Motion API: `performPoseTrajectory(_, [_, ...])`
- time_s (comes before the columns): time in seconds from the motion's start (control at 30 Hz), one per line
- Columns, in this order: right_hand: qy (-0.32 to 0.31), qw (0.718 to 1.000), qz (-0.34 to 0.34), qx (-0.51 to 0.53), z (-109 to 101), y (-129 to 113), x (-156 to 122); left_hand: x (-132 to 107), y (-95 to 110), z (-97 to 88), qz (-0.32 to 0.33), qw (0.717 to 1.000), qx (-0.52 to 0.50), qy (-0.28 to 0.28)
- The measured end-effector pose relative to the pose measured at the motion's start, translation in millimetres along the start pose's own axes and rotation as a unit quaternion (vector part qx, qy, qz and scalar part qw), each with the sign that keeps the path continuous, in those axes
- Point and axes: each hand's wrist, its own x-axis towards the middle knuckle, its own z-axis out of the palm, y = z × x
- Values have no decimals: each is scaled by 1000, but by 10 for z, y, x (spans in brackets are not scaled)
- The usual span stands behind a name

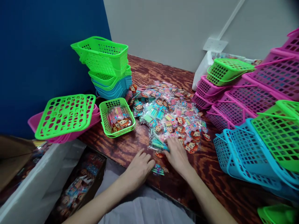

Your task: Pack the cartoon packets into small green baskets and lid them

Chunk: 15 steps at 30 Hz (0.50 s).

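My left hand [140, 166] rests at the table's front edge, palm down, its fingers loosely bent and apart, with nothing visible in them. Close by its fingertips lies a small clear packet [158, 170] with green strips. My right hand [177, 153] reaches onto the near side of a heap of clear packets [174, 119] with cartoon-figure pieces and coloured strips. Its fingers are apart and touch a packet with teal strips [159, 143]. Left of the heap, a small green basket [106, 132] stands upright, holding several packets.
Stacked green baskets [102, 59] and blue baskets [116, 88] stand back left. Green lattice lids [64, 116] lie over pink baskets [32, 121] at the left. Pink baskets [233, 110] and blue baskets [247, 155] crowd the right. A white foam box [46, 183] stands below the table's left edge.
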Motion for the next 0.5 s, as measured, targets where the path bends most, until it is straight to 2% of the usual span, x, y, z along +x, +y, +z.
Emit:
performPoseTrajectory(0.1, [11, 1000, -17, 17, 46, -116, -213, -114, -7, 22, -11, 999, -17, 27])
performPoseTrajectory(0.23, [-37, 997, -30, 54, 93, -191, -408, -216, -16, 15, -19, 998, -30, 56])
performPoseTrajectory(0.5, [-69, 988, -44, 130, 28, -205, -455, -283, 16, -53, -27, 997, -11, 75])
